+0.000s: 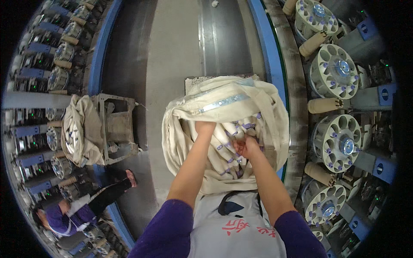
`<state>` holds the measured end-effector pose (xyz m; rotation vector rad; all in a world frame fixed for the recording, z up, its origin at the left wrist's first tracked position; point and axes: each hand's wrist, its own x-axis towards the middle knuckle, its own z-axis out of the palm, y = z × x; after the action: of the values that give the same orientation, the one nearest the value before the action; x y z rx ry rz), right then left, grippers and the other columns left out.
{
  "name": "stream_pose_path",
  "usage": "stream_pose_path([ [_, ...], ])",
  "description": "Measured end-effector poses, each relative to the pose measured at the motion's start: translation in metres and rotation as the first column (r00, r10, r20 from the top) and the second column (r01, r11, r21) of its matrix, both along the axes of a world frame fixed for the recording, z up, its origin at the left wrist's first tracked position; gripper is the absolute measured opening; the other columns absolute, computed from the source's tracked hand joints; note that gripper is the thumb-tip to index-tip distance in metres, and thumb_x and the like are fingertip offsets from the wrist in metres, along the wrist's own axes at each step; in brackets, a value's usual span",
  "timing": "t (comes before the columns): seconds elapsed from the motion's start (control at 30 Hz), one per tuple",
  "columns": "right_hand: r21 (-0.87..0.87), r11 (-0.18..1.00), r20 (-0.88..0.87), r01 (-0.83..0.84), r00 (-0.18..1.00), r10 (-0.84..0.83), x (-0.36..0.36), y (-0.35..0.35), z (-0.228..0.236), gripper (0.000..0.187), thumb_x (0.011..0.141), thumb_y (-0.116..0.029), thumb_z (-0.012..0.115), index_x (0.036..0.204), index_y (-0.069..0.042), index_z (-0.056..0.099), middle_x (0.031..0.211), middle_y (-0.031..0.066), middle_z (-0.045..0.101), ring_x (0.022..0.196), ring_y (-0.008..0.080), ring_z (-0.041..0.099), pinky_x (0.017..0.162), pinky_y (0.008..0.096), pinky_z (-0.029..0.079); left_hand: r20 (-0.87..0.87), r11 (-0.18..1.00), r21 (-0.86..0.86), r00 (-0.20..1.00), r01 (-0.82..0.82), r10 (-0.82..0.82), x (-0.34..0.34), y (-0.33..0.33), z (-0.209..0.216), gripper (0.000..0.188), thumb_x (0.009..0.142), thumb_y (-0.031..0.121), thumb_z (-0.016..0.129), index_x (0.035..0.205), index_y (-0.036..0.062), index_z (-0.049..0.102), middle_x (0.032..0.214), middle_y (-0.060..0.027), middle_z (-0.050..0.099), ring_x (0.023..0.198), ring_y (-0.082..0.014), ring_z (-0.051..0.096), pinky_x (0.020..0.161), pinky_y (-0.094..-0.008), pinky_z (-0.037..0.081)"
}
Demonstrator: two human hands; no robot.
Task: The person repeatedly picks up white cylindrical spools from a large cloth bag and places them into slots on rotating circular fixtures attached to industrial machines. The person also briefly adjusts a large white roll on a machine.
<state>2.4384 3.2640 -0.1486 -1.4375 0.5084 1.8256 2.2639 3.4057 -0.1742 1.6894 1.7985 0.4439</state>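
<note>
A large cream cloth bag (173, 144) stands in front of me with its mouth open. Inside lie several white yarn bobbins (218, 150) with purple tube ends. My left hand (205, 127) reaches in under the bag's far flap, and the cloth hides its fingers. Among the bobbins at the right side of the bag is my right hand (246, 147), its fingers curled in; what they close on, if anything, is too small to make out. A metal strip (226, 103) crosses the folded flap above both hands.
Winding machines with round bobbin magazines (340, 71) line the right side, a blue rail (271, 51) before them. More machines (64, 51) stand at left, near a metal-framed cart (118, 122) with another cloth bag (81, 124). A person (71, 217) is at the lower left.
</note>
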Motion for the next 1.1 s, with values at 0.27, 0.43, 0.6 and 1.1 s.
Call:
stream_pose_path([
  [0.27, -0.049, 0.990, -0.137, -0.135, 0.982, 0.127, 0.039, -0.028, 0.053, 0.047, 0.097, -0.052, 0.042, 0.128, -0.017, 0.042, 0.088, 0.0173, 0.064, 0.061, 0.0273, 0.063, 0.048, 0.0335, 0.050, 0.171, 0.671, -0.738, 0.943, -0.071, 0.287, -0.059, -0.031, 0.091, 0.035, 0.083, 0.026, 0.060, 0.098, -0.0050, 0.062, 0.085, -0.0211, 0.067, 0.075, -0.0340, 0.067, 0.068, -0.0457, 0.053],
  [0.43, 0.052, 0.968, 0.259, -0.246, 0.939, 0.225, 0.022, -0.066, 0.090, 0.048, 0.093, -0.027, 0.059, 0.133, -0.012, 0.037, 0.086, 0.0111, 0.058, 0.065, 0.0223, 0.062, 0.052, 0.0321, 0.049, -0.256, 0.902, -0.432, 0.960, -0.005, -0.117, 0.013, -0.027, 0.056, 0.061, 0.077, 0.033, 0.064, 0.119, -0.0081, 0.050, 0.098, -0.0292, 0.065, 0.093, -0.0422, 0.064, 0.082, -0.0457, 0.051],
  [0.6, 0.255, 0.964, 0.062, 0.071, 0.994, -0.090, 0.041, -0.104, 0.141, 0.062, 0.087, -0.009, 0.062, 0.141, -0.009, 0.032, 0.096, 0.0147, 0.062, 0.066, 0.0199, 0.062, 0.057, 0.0316, 0.049, 0.451, 0.801, -0.597, 0.842, 0.036, 0.298, 0.025, 0.003, 0.099, 0.088, 0.065, 0.010, 0.077, 0.138, -0.0009, 0.030, 0.091, -0.0171, 0.066, 0.089, -0.0330, 0.065, 0.081, -0.0399, 0.051],
  [1.1, 0.313, 0.948, 0.850, 0.056, 0.428, -0.306, 0.091, -0.187, 0.242, 0.065, 0.077, -0.013, 0.075, 0.134, -0.004, 0.045, 0.121, 0.0084, 0.057, 0.103, 0.0204, 0.059, 0.084, 0.0308, 0.050, -0.557, 0.135, -0.560, -0.251, 0.818, -0.792, 0.159, 0.079, 0.079, 0.038, 0.073, 0.029, 0.069, 0.106, 0.0096, 0.069, 0.112, -0.0116, 0.064, 0.104, -0.0304, 0.062, 0.085, -0.0425, 0.053],
])
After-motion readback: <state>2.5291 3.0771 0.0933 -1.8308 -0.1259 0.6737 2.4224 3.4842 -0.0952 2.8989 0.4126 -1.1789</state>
